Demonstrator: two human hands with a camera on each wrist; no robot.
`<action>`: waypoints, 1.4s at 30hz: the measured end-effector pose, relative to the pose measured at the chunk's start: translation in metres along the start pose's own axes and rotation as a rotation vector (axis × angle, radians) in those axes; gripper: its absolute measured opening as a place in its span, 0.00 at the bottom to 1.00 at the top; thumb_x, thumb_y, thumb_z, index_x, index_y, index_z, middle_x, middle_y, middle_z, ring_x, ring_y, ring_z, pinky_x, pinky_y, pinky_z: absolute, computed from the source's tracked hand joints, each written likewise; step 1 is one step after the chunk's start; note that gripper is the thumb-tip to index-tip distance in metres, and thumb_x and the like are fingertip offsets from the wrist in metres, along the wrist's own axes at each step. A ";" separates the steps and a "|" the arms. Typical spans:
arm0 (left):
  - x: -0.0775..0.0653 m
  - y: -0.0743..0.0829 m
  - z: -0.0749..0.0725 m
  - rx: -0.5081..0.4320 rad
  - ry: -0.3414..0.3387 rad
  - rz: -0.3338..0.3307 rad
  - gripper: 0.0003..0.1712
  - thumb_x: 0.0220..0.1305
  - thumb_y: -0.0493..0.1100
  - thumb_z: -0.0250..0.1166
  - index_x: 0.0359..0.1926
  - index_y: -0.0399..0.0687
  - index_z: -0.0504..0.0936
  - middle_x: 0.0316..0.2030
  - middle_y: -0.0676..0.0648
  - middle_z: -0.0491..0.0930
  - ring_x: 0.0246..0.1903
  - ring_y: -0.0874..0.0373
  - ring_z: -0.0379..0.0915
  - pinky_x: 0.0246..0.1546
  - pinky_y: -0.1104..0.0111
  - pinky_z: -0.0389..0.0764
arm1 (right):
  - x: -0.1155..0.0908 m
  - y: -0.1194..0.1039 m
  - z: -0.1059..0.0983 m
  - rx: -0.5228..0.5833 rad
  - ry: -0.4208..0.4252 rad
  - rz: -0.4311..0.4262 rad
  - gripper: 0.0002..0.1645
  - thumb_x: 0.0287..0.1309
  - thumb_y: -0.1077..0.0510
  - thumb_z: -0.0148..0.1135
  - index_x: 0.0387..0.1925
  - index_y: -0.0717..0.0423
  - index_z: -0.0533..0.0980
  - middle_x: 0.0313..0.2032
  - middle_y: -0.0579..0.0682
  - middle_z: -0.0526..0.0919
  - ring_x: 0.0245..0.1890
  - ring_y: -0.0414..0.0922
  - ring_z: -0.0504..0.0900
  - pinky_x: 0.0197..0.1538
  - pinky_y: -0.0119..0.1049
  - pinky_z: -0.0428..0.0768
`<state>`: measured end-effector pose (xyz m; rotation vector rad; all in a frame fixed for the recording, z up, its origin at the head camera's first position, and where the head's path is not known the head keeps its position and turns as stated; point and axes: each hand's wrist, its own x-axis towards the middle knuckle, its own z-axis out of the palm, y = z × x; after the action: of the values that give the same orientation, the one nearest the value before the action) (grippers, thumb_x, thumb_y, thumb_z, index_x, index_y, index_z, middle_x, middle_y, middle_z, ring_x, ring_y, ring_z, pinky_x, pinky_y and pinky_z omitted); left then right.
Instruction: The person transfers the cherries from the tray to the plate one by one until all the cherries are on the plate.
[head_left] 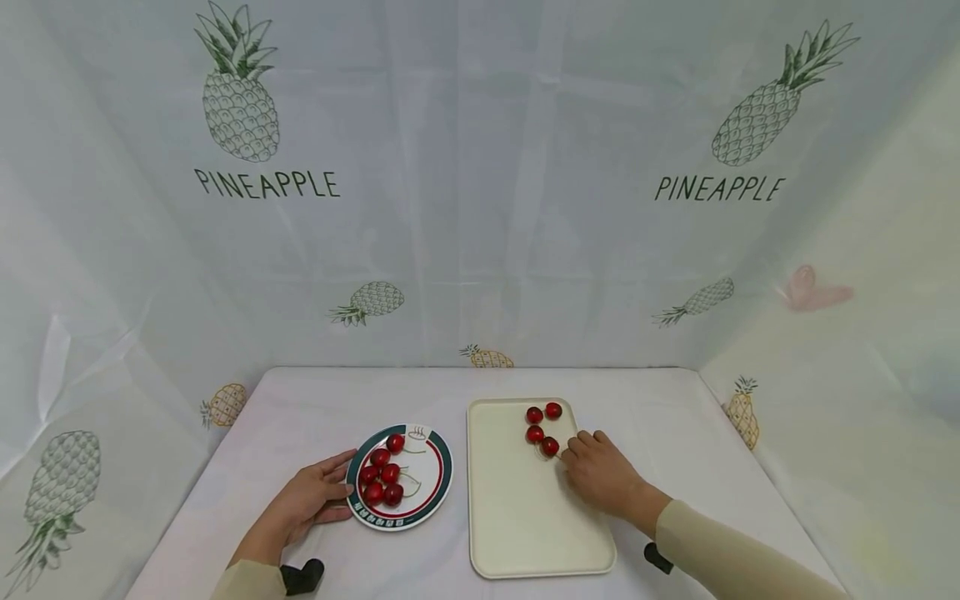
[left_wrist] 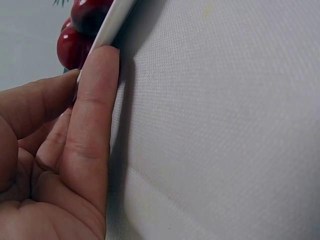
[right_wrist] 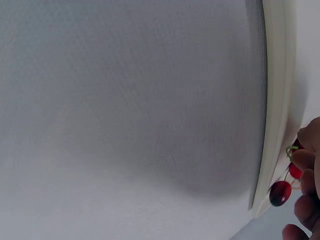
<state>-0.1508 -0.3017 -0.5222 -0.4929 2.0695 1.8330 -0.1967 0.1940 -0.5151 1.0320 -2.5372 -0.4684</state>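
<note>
Left hand (head_left: 311, 500) pinches plate (head_left: 446, 467) | Right hand (head_left: 600, 475): fingers curled at cherry (head_left: 550, 447), hold unclear | Risk: plate tilt could roll its cherries (head_left: 391, 473) off

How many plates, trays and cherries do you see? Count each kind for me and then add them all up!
Plate: 1
Tray: 1
Cherries: 10 (6 on the plate, 4 on the tray)
Total: 12 things that show

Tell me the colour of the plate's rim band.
The plate rim band is mostly dark green, clearest in the head view.
</note>
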 end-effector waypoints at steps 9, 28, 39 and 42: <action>0.000 0.000 -0.001 0.001 -0.003 0.000 0.39 0.73 0.30 0.63 0.81 0.48 0.64 0.76 0.29 0.63 0.41 0.51 0.88 0.44 0.54 0.92 | 0.000 0.004 0.008 0.054 0.037 0.093 0.16 0.59 0.51 0.75 0.33 0.56 0.78 0.30 0.49 0.75 0.34 0.49 0.68 0.36 0.39 0.68; 0.002 -0.003 -0.001 -0.013 -0.007 0.013 0.38 0.72 0.29 0.63 0.80 0.48 0.65 0.75 0.30 0.66 0.41 0.49 0.88 0.43 0.53 0.92 | -0.001 0.006 0.015 0.121 0.023 0.154 0.14 0.63 0.56 0.74 0.32 0.56 0.75 0.28 0.48 0.74 0.33 0.48 0.68 0.35 0.40 0.68; 0.003 -0.004 -0.002 -0.011 -0.010 0.018 0.39 0.72 0.29 0.63 0.80 0.48 0.65 0.75 0.30 0.66 0.41 0.50 0.87 0.43 0.52 0.92 | 0.011 0.022 0.009 0.122 0.275 0.143 0.11 0.59 0.58 0.64 0.29 0.55 0.70 0.25 0.48 0.66 0.29 0.48 0.64 0.33 0.37 0.60; 0.003 -0.004 -0.002 -0.015 -0.015 0.025 0.39 0.72 0.29 0.63 0.80 0.47 0.65 0.75 0.30 0.66 0.41 0.49 0.87 0.43 0.52 0.92 | 0.014 0.023 0.006 0.107 0.269 0.144 0.11 0.61 0.57 0.62 0.29 0.55 0.69 0.25 0.48 0.65 0.29 0.48 0.63 0.34 0.37 0.59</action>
<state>-0.1513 -0.3045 -0.5269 -0.4574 2.0627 1.8619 -0.2222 0.2003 -0.5075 0.8741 -2.3930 -0.1435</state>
